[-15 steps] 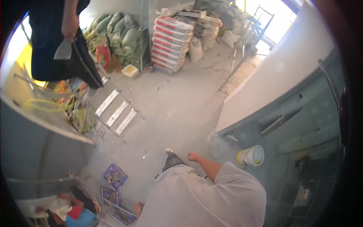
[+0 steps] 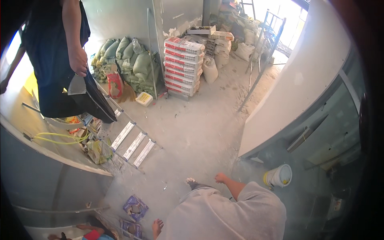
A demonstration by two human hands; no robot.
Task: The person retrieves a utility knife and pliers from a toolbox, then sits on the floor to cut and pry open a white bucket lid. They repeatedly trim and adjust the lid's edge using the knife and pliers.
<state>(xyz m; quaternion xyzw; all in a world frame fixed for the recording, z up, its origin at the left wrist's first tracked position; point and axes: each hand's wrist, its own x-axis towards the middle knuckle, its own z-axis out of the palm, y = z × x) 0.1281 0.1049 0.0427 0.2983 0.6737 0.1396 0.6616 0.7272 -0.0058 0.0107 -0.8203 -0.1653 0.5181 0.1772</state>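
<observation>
Two purple printed packages (image 2: 136, 206) lie on the grey floor (image 2: 188, 140) at lower left, one nearer the bottom edge than the other. The person's left hand (image 2: 157, 227) is just to their right, apart from the upper one, with its fingers spread and nothing seen in them. The right hand (image 2: 221, 178) hangs ahead of the body, its fingers curled in; whether they hold anything I cannot tell. A foot (image 2: 191, 182) shows between the two hands.

To the right, a white bucket (image 2: 278, 176) stands well apart from the right hand. Ahead on the left, a ladder (image 2: 134, 145) with pale rungs takes up the floor between the person and a co-worker (image 2: 52, 60) in dark clothes, who holds a flat blade tool (image 2: 77, 85). Farther off are stacked white-and-red sacks (image 2: 183, 68), a heap of green sacks (image 2: 138, 64) and a slanting metal frame (image 2: 260, 60).

Compared with the earlier frame, the room sits lower and farther right in view, more wall shows above, the left hand shows more fully, and a second co-worker (image 2: 94, 235) is largely cut off below.
</observation>
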